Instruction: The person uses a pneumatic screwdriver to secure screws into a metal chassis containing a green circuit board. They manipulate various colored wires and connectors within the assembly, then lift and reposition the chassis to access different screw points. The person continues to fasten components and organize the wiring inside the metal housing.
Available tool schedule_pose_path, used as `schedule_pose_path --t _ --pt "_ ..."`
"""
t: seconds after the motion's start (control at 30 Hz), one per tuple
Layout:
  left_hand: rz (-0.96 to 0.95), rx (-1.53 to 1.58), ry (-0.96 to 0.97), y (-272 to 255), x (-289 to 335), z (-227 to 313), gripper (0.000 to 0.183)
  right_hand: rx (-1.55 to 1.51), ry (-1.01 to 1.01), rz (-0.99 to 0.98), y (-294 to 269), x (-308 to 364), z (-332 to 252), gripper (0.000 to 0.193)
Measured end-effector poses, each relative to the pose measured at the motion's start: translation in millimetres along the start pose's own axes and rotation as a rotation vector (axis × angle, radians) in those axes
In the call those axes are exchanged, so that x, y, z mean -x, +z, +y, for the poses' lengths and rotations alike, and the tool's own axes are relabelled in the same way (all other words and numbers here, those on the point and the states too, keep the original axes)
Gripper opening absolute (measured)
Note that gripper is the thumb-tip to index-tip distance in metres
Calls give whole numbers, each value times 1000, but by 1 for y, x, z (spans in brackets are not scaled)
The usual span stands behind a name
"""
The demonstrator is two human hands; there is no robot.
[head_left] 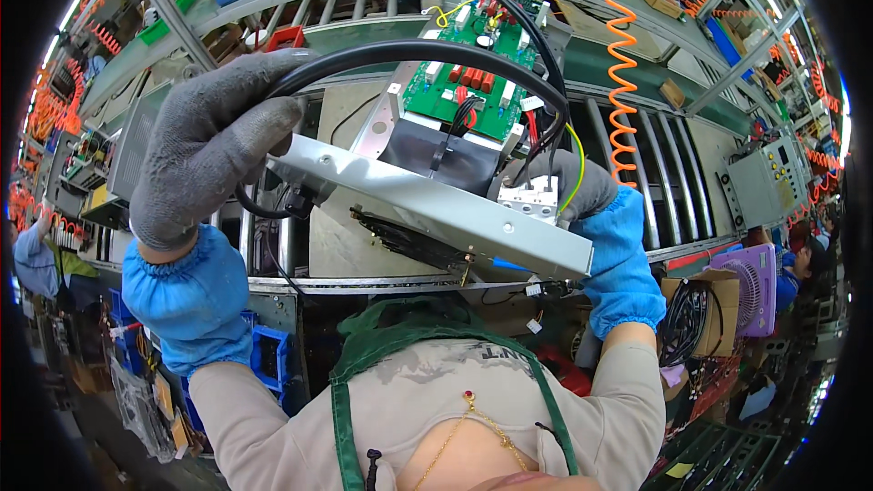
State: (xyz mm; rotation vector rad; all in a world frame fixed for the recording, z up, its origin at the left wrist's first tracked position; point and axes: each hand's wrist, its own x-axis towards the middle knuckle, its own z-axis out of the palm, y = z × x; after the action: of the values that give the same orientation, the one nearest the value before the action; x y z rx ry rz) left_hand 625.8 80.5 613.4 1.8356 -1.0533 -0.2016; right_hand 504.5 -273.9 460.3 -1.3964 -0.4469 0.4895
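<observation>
My left hand [214,145], in a grey glove, is closed around a thick black cable [400,50]. The cable arches to the right and drops toward a white switch block [532,195] on a tilted grey metal panel [409,191]. Close behind that block, my right hand [587,180], also gloved, is curled with its fingertips largely hidden; what it grips I cannot make out. A yellow-green wire [578,159] runs beside it. Beyond the panel lies a green circuit board [473,82] with red components and white connectors. Under the panel shows a black fan grille [409,241].
A coiled orange air hose [620,64] hangs right of the board. Conveyor rollers [668,173] run along the bench. A grey metal unit [768,182] stands at the right, near a purple fan [750,286] and a cardboard box [723,309] with black cables. Blue bins [270,352] are at the lower left.
</observation>
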Motion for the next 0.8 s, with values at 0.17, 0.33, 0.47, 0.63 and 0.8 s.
schedule_pose_path --t 0.17,0.33,0.47,0.63,0.8 --pt "89 21 -83 -5 11 -20 38 296 -109 136 23 4 -24 68" --pt "-13 133 151 -11 6 -48 40 225 -157 286 39 15 -6 58" --pt "94 375 47 -13 12 -91 66 -168 -231 468 63 24 7 58" --pt "22 664 -190 14 9 -144 75 -261 -437 936 110 8 8 55" --pt "-42 1020 -267 40 0 -156 65 -278 -537 783 94 -13 21 42"
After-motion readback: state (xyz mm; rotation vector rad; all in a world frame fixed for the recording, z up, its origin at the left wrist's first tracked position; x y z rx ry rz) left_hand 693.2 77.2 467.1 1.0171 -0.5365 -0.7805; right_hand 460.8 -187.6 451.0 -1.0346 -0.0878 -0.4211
